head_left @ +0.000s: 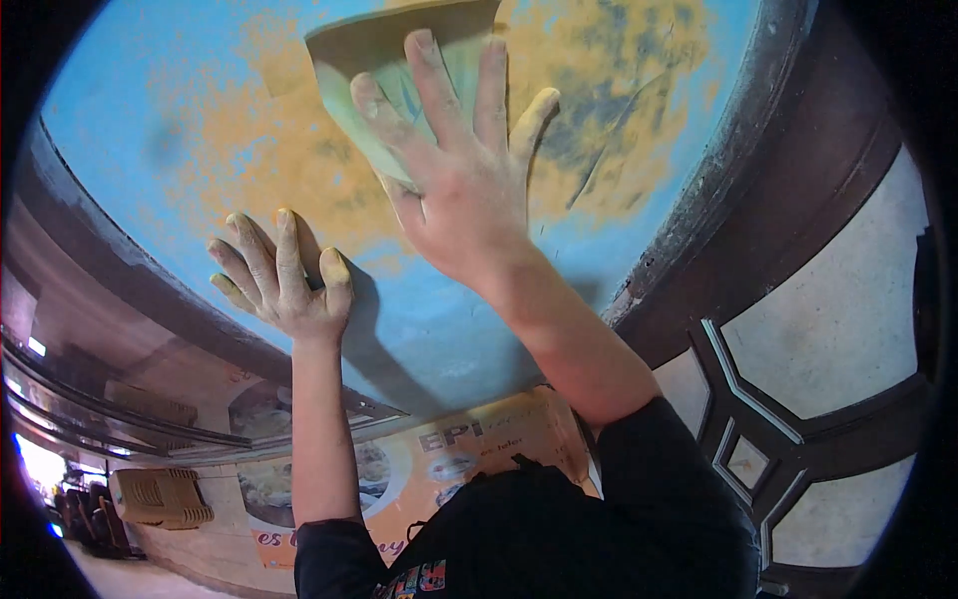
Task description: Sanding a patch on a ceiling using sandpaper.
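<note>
A greenish, curling sheet of sandpaper (pixel 344 110) lies against a blue-painted surface (pixel 439 344) under my right hand (pixel 464 180). The fingers of that hand are stretched and spread over the sheet, pressing it to the surface, and the thumb is partly hidden at the sheet's lower edge. Lower and to the left, my left hand (pixel 289 285) rests on the blue surface with its fingers apart and nothing in it. Pale dust coats both hands. Around the sheet, yellow-orange patches (pixel 239 150) show through the blue, with dark grey smudges (pixel 629 110) on the right.
Dark frame edges border the surface on the left (pixel 140 270) and right (pixel 738 190). Patterned dark and pale panelling (pixel 818 309) stands to the right. Below are an orange printed banner (pixel 519 439) and a tan slatted plastic item (pixel 160 497).
</note>
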Available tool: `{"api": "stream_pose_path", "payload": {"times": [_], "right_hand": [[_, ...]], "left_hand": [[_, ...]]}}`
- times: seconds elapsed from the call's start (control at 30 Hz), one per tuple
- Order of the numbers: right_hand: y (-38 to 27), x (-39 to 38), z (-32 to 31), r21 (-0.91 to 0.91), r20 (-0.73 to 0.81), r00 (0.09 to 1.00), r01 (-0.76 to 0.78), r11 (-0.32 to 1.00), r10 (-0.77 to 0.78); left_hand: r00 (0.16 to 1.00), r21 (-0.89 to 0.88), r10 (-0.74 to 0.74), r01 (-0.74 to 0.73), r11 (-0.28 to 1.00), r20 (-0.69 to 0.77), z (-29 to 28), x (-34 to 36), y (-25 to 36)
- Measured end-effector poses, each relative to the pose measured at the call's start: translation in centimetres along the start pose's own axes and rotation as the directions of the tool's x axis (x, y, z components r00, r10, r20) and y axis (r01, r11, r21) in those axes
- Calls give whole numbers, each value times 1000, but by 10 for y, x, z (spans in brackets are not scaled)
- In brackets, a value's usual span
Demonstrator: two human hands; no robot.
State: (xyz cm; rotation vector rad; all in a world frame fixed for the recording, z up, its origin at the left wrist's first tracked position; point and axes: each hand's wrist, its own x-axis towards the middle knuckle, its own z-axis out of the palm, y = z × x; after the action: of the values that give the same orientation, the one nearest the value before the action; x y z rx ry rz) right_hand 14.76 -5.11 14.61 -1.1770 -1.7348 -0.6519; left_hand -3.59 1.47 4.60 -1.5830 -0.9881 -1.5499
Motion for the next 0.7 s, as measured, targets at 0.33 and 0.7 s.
{"api": "stream_pose_path", "payload": {"times": [0.33,0.7], "right_hand": [[-8,4,4,-131,-6,1000,21,991,-22],[30,-64,18,-98,32,991,-124,987,128]], "left_hand": [[1000,-30,30,-30,999,0,2,2,-2],[1000,-42,-3,3,999,-1,6,-1,-3]]}}
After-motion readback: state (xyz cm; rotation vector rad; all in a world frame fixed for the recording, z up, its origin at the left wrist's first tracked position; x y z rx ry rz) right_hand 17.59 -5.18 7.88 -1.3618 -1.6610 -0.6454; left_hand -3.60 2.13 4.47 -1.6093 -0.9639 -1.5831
